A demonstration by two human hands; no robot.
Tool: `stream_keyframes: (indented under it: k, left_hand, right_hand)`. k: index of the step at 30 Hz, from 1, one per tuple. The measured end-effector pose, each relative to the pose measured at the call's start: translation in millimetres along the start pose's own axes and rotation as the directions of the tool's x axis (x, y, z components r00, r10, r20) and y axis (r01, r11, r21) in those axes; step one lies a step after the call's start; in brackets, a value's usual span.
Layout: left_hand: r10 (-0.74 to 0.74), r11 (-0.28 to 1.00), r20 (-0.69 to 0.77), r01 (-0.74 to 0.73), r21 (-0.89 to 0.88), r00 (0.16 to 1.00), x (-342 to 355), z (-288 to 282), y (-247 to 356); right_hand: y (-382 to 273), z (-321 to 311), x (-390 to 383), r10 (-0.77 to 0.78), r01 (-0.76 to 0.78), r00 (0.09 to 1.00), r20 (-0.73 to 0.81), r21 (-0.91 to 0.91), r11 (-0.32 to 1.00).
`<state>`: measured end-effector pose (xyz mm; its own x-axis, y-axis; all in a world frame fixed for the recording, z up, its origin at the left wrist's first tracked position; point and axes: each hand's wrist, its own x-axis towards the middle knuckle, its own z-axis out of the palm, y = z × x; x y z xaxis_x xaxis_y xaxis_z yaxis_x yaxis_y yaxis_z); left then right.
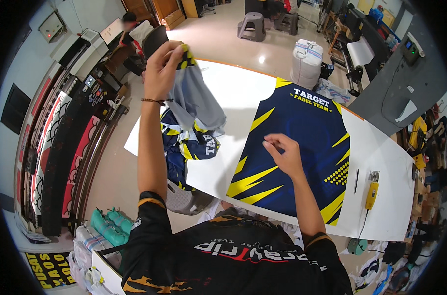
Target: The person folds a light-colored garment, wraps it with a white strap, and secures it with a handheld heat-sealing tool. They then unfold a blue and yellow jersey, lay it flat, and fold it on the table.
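Observation:
My left hand (163, 66) is raised over the table's left part, closed on a fabric piece (196, 96) that hangs with its pale grey underside showing and a dark, yellow-patterned edge at the fingers. Beneath it lies a heap of navy and yellow jersey pieces (176, 160), partly hidden by the hanging cloth. A large navy jersey panel (302, 142) with yellow spikes, dots and lettering is spread flat on the white table (375, 206). Above the panel's middle hovers my right hand (285, 153), its fingers loosely bent and slightly apart, with nothing visible in them.
Right of the panel lie a thin black pen-like tool (356, 181) and a yellow corded power tool (373, 191). A white wrapped bundle (307, 61) stands beyond the far edge. A large printer (66, 162) fills the left side; a person (135, 42) sits behind it. Grey stools (252, 26) stand farther off.

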<state>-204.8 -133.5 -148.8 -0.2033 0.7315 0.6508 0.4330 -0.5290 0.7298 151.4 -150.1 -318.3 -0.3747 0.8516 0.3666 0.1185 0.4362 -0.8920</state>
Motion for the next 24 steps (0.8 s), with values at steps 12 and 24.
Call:
stream_keyframes:
  k: [12, 24]
  left_hand:
    - [0.308, 0.737, 0.723, -0.635, 0.229, 0.618, 46, 48, 208]
    - [0.159, 0.418, 0.474, -0.494, 0.762, 0.866, 108, 20, 198]
  right_hand:
    - [-180, -25, 130, -0.405, 0.345, 0.902, 0.149, 0.314, 0.885]
    - [-253, -203, 94, -0.667, 0.313, 0.745, 0.038, -0.902, 0.298]
